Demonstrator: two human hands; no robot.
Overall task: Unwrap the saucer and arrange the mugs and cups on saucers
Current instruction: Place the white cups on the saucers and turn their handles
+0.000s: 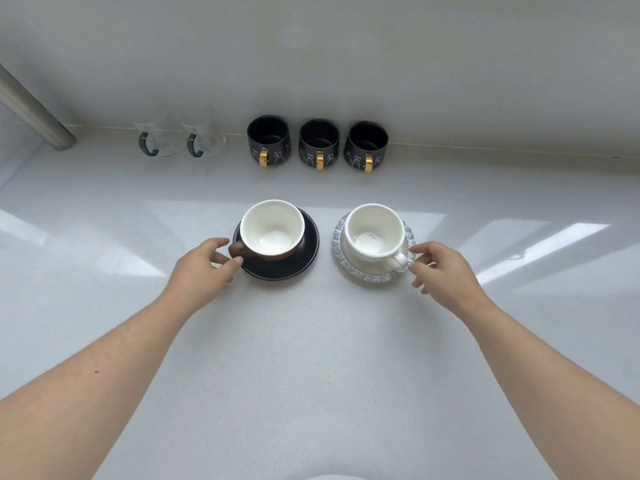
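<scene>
A brown cup with a white inside (272,230) stands on a black saucer (304,258) at the middle of the counter. My left hand (204,268) is at its left, thumb and fingers apart around the cup's brown handle and the saucer's rim. To the right, a white cup (375,232) stands on a white saucer with a blue ruffled rim (367,275). My right hand (443,271) touches that saucer's right edge with its fingertips, beside the cup's handle, fingers spread.
Along the back wall stand three black mugs with gold handles (318,143) and, to their left, two clear glass mugs with green handles (180,136). A metal pole (34,112) slants in at the far left. The white counter (311,358) stretches toward me.
</scene>
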